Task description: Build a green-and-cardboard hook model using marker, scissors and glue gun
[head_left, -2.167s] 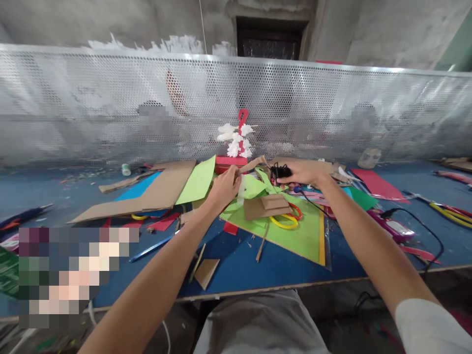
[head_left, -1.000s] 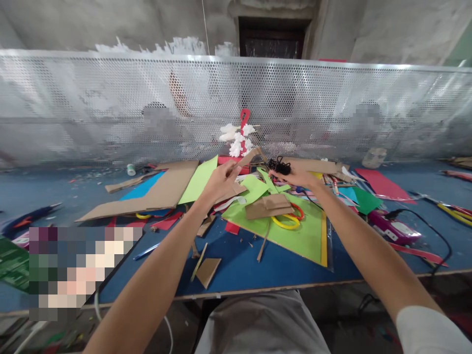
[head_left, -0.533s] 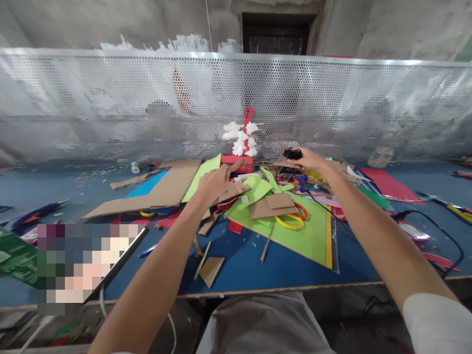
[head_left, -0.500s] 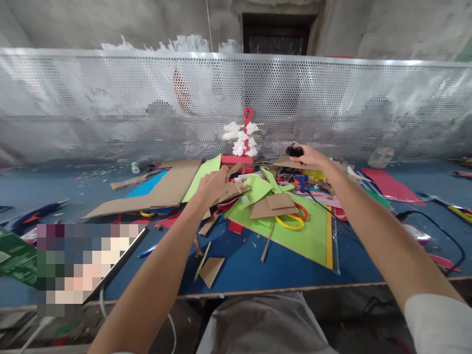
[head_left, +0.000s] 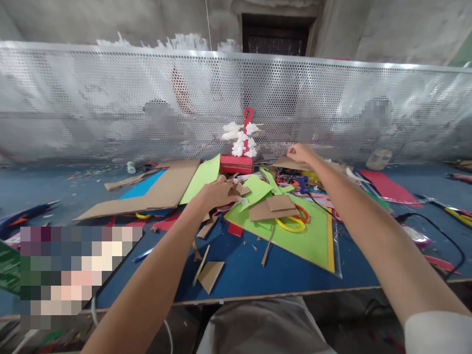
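Observation:
My left hand (head_left: 217,192) reaches over the heap with its fingers apart. It touches or hovers just above a brown cardboard scrap (head_left: 241,189) and a light green paper piece (head_left: 258,189). My right hand (head_left: 301,153) is raised near the mesh at the back, fingers curled in to the thumb, with nothing visible in them. Below it lies a cardboard sheet (head_left: 283,162). Between the hands, a red box (head_left: 236,164) carries a red upright with white flower shapes (head_left: 239,146). Small cardboard pieces (head_left: 273,208) partly cover scissors with a yellow handle (head_left: 291,225).
A perforated metal screen (head_left: 317,98) closes off the table's back. Large cardboard (head_left: 165,184) lies left, red sheets (head_left: 387,187) right. A blue glue gun (head_left: 302,184) trails a black cord. A pixelated panel (head_left: 77,270) is at front left.
The black tangled bundle has gone from my right hand and is out of sight. My left hand has lowered slightly, and the brown strip at its fingertips no longer sticks up.

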Available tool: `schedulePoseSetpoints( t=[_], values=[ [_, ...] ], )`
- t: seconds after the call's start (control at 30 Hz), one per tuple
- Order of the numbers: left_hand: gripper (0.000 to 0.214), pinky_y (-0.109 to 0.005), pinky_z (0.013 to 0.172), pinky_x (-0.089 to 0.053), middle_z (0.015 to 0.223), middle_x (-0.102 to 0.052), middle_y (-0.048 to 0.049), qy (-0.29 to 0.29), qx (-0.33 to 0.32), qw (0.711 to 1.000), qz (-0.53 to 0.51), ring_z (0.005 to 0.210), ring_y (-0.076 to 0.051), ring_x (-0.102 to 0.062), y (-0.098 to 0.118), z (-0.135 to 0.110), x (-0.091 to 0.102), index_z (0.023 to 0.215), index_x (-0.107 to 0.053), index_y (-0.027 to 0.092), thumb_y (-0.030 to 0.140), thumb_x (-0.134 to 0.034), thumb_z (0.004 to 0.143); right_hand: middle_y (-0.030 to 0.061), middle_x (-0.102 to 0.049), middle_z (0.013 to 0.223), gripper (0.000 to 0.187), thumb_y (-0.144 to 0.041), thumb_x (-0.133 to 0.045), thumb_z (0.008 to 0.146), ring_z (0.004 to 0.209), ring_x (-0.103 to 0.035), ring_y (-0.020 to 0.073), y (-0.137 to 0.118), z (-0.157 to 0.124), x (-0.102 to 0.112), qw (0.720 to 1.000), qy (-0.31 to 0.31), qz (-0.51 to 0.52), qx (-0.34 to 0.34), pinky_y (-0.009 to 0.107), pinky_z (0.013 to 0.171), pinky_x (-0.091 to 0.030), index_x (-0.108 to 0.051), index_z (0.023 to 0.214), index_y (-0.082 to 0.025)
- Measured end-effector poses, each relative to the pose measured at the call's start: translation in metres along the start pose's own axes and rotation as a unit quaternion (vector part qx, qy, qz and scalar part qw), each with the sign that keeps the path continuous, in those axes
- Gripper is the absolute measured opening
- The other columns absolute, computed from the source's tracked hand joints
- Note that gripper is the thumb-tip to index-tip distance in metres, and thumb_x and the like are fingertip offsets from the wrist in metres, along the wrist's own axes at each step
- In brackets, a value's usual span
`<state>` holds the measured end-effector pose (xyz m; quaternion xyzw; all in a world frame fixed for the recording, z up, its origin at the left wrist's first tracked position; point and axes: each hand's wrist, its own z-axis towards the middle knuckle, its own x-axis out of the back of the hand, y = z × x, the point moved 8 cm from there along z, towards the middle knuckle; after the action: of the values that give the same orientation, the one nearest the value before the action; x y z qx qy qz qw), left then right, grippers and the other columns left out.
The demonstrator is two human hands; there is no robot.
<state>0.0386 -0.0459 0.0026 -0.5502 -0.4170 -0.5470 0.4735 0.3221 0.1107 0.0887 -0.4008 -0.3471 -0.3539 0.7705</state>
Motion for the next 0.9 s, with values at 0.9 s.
schedulePoseSetpoints(
  t=[0.9],
  values=[
    [0.036,-0.048,0.097,-0.051,0.129,-0.061,-0.0196,0.158,0.073,0.985,0.005,0.117,-0.035,-0.063,-0.013,-0.01,0.041,0.115,-0.071,0.015,0.028,-0.042,0.099,0.0058,-0.073,0.087,0.024,-0.017,-0.08,0.07,0.08,-0.062,0.0202,-0.115,-0.01,-0.13,0.964,-0.17,0.12,0.164,0.026,0.072,-0.043,-0.072,0.092,-0.014]
  ],
)
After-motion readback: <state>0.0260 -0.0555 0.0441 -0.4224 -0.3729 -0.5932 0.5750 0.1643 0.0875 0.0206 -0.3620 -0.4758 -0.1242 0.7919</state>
